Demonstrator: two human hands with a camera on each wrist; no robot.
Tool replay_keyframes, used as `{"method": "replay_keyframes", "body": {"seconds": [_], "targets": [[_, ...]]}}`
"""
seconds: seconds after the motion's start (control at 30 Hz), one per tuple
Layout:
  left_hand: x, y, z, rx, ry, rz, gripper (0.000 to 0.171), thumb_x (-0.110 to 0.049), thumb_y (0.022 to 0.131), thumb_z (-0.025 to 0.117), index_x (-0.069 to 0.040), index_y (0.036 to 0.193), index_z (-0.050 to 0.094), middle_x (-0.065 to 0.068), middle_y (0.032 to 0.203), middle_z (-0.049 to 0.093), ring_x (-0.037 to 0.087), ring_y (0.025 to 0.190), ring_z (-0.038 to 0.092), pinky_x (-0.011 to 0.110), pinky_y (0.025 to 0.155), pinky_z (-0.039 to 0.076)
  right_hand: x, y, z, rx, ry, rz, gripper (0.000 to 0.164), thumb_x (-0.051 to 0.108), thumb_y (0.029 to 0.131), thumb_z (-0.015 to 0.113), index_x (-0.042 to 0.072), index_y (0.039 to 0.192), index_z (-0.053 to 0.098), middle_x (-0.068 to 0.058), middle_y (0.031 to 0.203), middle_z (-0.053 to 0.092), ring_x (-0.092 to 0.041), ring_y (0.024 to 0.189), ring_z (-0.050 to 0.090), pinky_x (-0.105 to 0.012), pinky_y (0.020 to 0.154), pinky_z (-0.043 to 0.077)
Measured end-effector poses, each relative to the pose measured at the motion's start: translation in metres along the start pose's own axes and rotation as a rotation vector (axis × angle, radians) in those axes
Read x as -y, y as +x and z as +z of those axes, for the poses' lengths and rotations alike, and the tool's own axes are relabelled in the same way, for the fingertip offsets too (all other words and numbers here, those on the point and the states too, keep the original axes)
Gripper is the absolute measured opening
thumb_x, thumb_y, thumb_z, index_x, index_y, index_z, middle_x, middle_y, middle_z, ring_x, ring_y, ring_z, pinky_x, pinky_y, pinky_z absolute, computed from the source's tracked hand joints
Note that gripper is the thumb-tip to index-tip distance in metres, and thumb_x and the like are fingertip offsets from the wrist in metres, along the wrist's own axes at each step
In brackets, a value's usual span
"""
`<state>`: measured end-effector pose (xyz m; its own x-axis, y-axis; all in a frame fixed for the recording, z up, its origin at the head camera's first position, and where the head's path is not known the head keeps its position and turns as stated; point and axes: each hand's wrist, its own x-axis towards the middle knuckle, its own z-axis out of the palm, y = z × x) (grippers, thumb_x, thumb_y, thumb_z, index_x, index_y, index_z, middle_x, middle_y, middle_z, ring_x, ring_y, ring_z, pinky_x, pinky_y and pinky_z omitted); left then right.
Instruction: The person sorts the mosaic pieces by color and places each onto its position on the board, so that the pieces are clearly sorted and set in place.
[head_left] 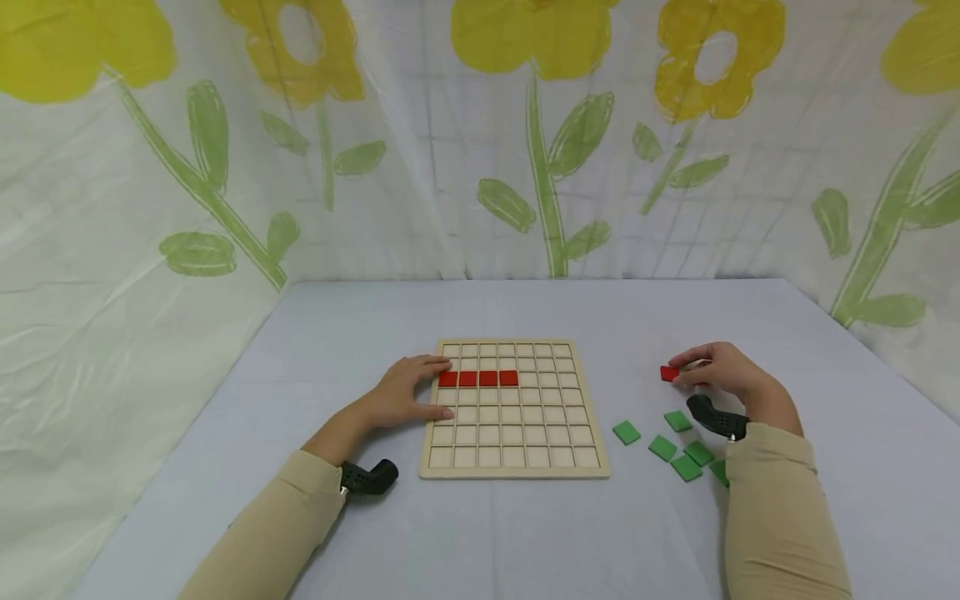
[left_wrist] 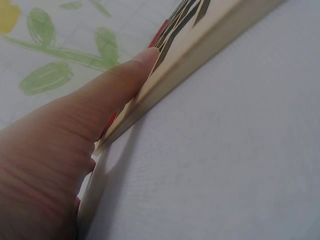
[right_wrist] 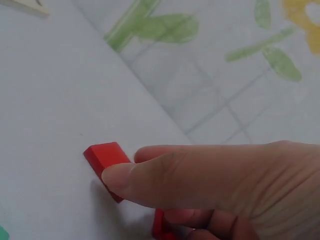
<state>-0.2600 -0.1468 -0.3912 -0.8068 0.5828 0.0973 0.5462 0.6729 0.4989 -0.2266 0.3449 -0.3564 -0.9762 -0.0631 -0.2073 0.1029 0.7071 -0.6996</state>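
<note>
A square wooden grid board (head_left: 517, 478) lies on the table, with several red tiles (head_left: 488, 378) side by side in its third row from the far edge, starting at the left. My left hand (head_left: 401, 392) rests on the board's left edge, thumb and fingers spread; in the left wrist view the thumb (left_wrist: 125, 75) lies over the rim. Right of the board, my right hand (head_left: 723, 369) pinches a red tile (right_wrist: 107, 155) between thumb and fingers, slightly above the table. Another red piece (right_wrist: 159, 225) shows partly beneath its curled fingers; whether these hold it cannot be told.
Several green tiles (head_left: 663, 448) lie loose on the table between the board and the right forearm, one partly hidden by the sleeve (head_left: 776, 500). Each wrist wears a black camera (head_left: 369, 477). A flower-printed white curtain (head_left: 420, 208) hangs behind the table.
</note>
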Motion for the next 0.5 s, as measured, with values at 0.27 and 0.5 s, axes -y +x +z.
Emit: {"method": "replay_keyframes", "body": {"seconds": [0.27, 0.5], "targets": [[0.0001, 0.0008, -0.0002, 0.004, -0.008, -0.006, 0.078, -0.045, 0.077, 0.072, -0.011, 0.14, 0.042, 0.011, 0.147, 0.037, 0.032, 0.14, 0.026, 0.054, 0.116, 0.01, 0.0039, -0.001, 0.0012, -0.006, -0.082, -0.037, 0.046, 0.021, 0.079, 0.073, -0.006, 0.115, 0.062, -0.008, 0.098, 0.063, -0.011, 0.081, 0.052, -0.022, 0.068, 0.046], [-0.001, -0.0004, -0.0007, 0.004, -0.009, -0.012, 0.078, -0.046, 0.077, 0.072, -0.011, 0.14, 0.042, 0.011, 0.147, 0.037, 0.033, 0.14, 0.025, 0.054, 0.115, 0.011, 0.0027, -0.0008, 0.0019, 0.003, -0.083, -0.048, 0.045, 0.02, 0.08, 0.072, -0.008, 0.114, 0.061, -0.006, 0.094, 0.065, -0.01, 0.079, 0.053, -0.022, 0.067, 0.046]]}}
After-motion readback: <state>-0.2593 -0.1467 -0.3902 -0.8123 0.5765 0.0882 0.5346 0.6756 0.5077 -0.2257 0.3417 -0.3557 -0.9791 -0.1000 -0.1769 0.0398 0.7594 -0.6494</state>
